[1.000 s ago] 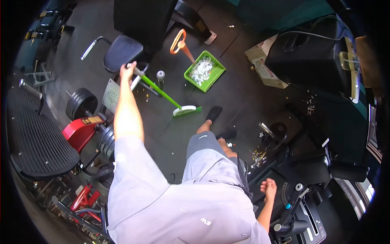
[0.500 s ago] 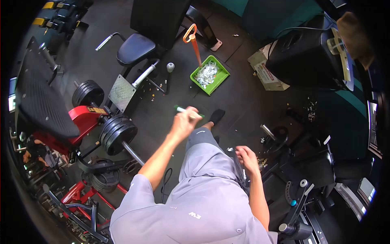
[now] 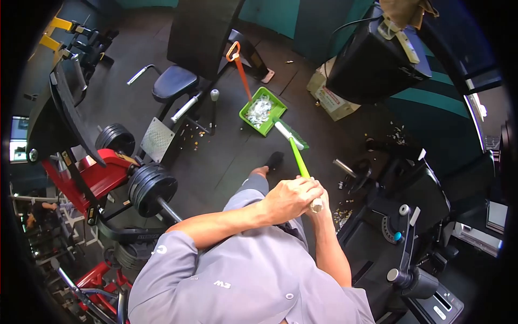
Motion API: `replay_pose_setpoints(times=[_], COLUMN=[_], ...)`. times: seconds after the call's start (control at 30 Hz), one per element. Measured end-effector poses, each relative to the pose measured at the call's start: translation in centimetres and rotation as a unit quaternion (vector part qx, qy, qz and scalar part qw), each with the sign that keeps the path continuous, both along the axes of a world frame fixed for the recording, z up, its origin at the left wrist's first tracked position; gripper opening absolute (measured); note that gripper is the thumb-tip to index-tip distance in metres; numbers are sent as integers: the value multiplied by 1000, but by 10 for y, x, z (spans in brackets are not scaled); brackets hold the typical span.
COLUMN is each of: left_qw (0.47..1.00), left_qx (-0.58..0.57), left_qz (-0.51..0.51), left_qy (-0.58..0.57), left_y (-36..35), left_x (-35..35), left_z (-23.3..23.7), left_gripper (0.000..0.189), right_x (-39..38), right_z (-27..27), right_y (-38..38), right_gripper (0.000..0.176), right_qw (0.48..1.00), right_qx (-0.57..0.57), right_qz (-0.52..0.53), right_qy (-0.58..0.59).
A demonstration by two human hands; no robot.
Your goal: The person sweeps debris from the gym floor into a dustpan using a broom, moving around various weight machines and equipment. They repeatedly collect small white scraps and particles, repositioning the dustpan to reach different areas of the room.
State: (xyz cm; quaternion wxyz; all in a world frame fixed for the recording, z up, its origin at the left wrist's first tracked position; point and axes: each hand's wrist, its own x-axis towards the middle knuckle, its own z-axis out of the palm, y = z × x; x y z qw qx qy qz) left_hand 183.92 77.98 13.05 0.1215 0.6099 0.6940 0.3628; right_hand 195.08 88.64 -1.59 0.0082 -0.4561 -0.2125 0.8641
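A broom with a bright green handle, a white head and green bristles slants down in front of me. My left hand is wrapped around the upper end of its handle. Close against it, my right hand is closed at the same end, its fingers partly hidden by the left. The broom's head lies by the near right corner of a green long-handled dustpan with an orange upright handle. White scraps of litter fill much of the pan.
A weight machine with black plates stands at left, beside a padded seat. At right are a cardboard box under a black case and more gym equipment. Small debris dots the dark floor, also near the right-hand machines.
The broom has swung from foreshortened near my left hand to stretching out toward the dustpan. My right hand has come up from beside my hip to join the left on the handle.
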Motion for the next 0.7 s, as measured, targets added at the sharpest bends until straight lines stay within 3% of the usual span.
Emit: replay_pose_setpoints(times=[0.07, 0.1, 0.13, 0.2, 0.27, 0.3, 0.33, 0.37, 0.4, 0.43, 0.47, 0.53, 0.6, 0.63, 0.67, 0.7], left_qw=[998, 998, 996, 989, 982, 978, 970, 964, 970, 978, 982, 981, 949, 951, 938, 919], left_qx=[-38, 20, 15, 11, -19, -59, -99, -148, -156, -152, -151, -144, -173, -150, -119, -146], left_qz=[-45, -62, -84, -133, -189, -198, -205, -187, -143, -87, -30, 61, 181, 216, 266, 302], left_qy=[-11, 19, 33, 69, 2, -41, -84, -118, -123, -118, -107, -116, -190, -165, -187, -208], left_y=[5, 10, 12, 23, 30, 30, 30, 31, 29, 26, 19, -1, -18, -25, -30, -31], left_x=[12, 19, 17, 3, -29, -49, -72, -100, -130, -161, -190, -248, -298, -323, -343, -364], left_z=[-12, -19, -22, -24, -24, -23, -23, -29, -37, -36, -52, -60, -63, -75, -84, -89], left_gripper=[31, 32, 34, 37, 43, 45, 46, 49, 48, 46, 44, 40, 38, 37, 36, 37], right_x=[4, -4, -2, 4, -5, -11, -3, 12, 11, 20, 30, 4, 19, -36, -40, -50], right_z=[26, 54, 39, 9, 17, 28, 17, -9, -3, -26, -47, -26, -69, -4, -8, -2], right_y=[18, 24, 30, 44, 60, 63, 63, 67, 65, 53, 39, 22, 14, 15, 27, 35], right_gripper=[30, 23, 22, 19, 17, 16, 17, 17, 19, 16, 14, 15, 22, 26, 27, 27], right_qw=[998, 995, 997, 996, 993, 994, 998, 997, 990, 974, 944, 836, 648, 715, 807, 865], right_qx=[-61, -74, -21, -40, 8, -13, 4, -72, -17, 12, 35, 252, 494, 413, 294, 231], right_qz=[0, 52, 65, 73, 97, 45, 7, -3, 127, 185, 244, 353, 482, 438, 385, 337], right_qy=[-5, -32, -28, -32, -74, -95, -58, 9, -50, -127, -220, -337, -322, -355, -337, -293])
